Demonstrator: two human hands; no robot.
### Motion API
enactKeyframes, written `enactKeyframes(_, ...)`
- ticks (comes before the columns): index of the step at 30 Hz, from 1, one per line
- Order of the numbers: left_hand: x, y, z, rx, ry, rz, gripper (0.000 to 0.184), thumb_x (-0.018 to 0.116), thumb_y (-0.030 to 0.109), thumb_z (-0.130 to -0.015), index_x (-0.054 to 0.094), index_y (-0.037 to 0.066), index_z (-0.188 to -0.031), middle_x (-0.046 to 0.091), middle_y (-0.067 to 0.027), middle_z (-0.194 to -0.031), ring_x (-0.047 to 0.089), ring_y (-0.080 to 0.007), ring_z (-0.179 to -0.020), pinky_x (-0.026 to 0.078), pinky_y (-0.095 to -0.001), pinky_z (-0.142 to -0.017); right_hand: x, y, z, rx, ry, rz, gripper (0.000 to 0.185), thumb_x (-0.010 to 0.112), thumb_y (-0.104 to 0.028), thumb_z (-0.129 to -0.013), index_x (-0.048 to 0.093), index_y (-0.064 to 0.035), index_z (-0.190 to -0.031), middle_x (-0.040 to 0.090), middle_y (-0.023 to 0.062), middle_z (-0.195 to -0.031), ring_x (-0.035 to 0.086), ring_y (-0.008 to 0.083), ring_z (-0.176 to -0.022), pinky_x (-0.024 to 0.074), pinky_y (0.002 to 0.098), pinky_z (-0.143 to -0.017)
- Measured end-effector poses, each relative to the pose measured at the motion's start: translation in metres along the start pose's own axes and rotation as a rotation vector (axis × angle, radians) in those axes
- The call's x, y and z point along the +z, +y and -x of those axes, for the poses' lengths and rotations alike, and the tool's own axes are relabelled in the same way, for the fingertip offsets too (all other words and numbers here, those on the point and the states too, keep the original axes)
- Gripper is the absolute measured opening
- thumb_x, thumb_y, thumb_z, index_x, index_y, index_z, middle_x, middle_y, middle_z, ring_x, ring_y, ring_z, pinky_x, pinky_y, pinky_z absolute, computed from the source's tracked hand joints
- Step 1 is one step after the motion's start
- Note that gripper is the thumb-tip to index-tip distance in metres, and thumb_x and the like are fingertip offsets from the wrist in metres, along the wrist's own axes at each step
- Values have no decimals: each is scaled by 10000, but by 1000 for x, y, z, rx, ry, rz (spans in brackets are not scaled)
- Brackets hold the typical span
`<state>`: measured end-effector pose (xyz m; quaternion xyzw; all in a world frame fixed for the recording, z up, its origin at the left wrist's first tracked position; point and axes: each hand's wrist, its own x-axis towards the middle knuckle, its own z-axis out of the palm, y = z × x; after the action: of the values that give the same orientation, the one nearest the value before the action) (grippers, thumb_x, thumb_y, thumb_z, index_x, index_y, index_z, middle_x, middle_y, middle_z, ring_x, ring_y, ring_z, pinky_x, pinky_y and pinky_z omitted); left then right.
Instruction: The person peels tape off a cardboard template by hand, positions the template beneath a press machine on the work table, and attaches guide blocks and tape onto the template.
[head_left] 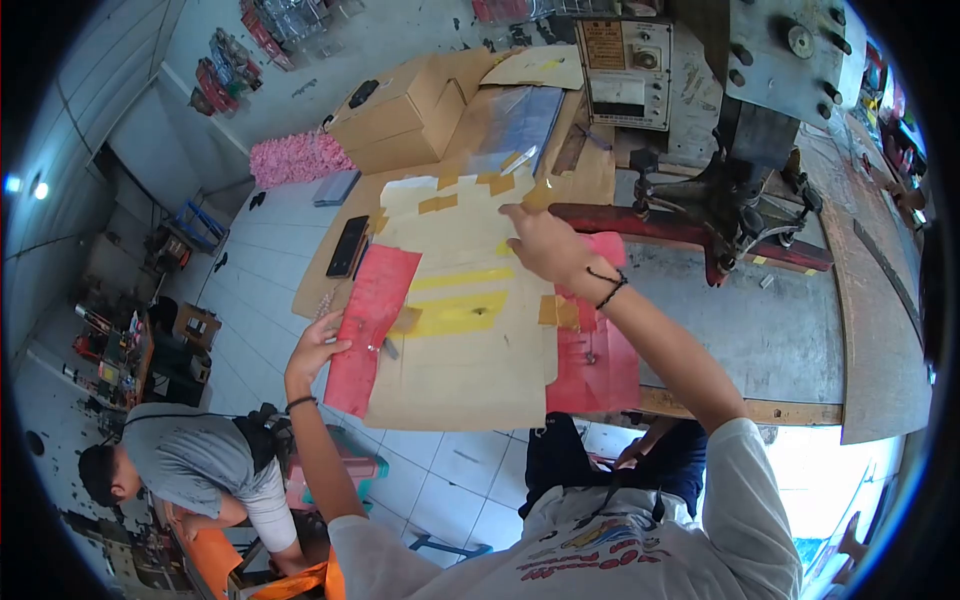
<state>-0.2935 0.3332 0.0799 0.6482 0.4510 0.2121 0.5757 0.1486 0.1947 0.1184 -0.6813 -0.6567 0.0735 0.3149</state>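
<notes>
A cream paper sheet (460,385) with yellow strips and brown tape pieces lies over red sheets, one showing at the left (372,330) and one at the right (605,365). My left hand (316,352) is at the left red sheet's outer edge. Its thumb rests on top and the other fingertips meet the edge, partly hidden. My right hand (548,243) is over the upper right of the cream paper, index finger and thumb apart, nothing visible between them. Brown tape (560,311) joins the cream paper to the right red sheet.
A black phone (347,246) lies left of the sheets. Behind stand a cardboard box (390,115) and clear plastic sheets (520,125). At the right is a press machine (745,190) with a red bar (640,222). Another person (200,465) bends over at the lower left.
</notes>
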Motion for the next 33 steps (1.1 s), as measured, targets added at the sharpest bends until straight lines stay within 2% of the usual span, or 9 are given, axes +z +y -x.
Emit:
enactKeyframes(3,-4,-10,-1,52,101,-50,644,735,-35,-806,506,42,-1402,674,-118,-1102,662,-164,-934,555,-287,-796,21,7,-30,-79,153,62,293,571,-1,-832,598,10,-1124,627,224,-1099,641,392,-1038,556,468,-846)
enactKeyframes(6,12,-8,-3,53,239,-201,577,719,-25,-816,538,28,-1362,673,-122,-1085,656,-172,-927,541,-291,-820,41,22,-91,33,201,207,233,544,-49,-874,634,4,-1083,632,206,-1114,638,362,-1069,563,420,-842)
enactKeyframes(9,37,-9,-9,94,373,-369,541,724,8,-820,555,14,-1334,666,-131,-1103,643,-199,-975,514,-313,-881,66,55,-147,125,176,298,267,512,-143,-936,669,-35,-1123,638,168,-1164,586,339,-1183,556,465,-846)
enactKeyframes(13,45,-35,-19,378,507,-638,499,717,37,-827,587,17,-1309,654,-174,-1175,632,-262,-1079,483,-335,-947,81,80,-175,337,39,479,351,462,-253,-991,661,-166,-1267,611,88,-1306,463,334,-1317,468,669,-818)
enactKeyframes(17,61,-22,-22,403,550,-618,466,668,-53,-822,619,12,-1281,647,-177,-1222,615,-272,-1139,459,-325,-979,72,78,-179,381,-188,571,318,498,-252,-982,702,-173,-1214,583,76,-1351,466,313,-1287,463,658,-810)
enactKeyframes(22,75,-8,-21,427,558,-601,484,626,-118,-821,627,26,-1283,653,-160,-1198,631,-246,-1067,472,-305,-915,72,75,-184,385,-174,783,318,541,-262,-968,703,-130,-1208,641,92,-1259,507,323,-1235,435,643,-881)
enactKeyframes(24,80,-5,-21,421,551,-565,471,614,-113,-816,629,23,-1267,648,-180,-1189,626,-314,-1093,477,-346,-946,68,74,-183,397,-197,880,315,538,-258,-969,706,-117,-1196,639,106,-1263,524,329,-1216,431,639,-888)
enactKeyframes(31,85,-1,-34,494,492,-518,438,611,-106,-810,641,10,-1231,644,-201,-1178,623,-358,-1094,484,-382,-946,27,56,-193,400,56,882,287,526,-226,-961,726,-106,-1126,671,98,-1218,587,322,-1159,409,639,-909)
enactKeyframes(33,88,2,-41,510,495,-584,438,607,-127,-805,643,1,-1223,652,-192,-1161,632,-332,-1077,485,-358,-937,20,50,-194,269,175,782,232,552,-174,-938,735,-104,-1062,699,97,-1114,638,306,-1071,476,561,-839)
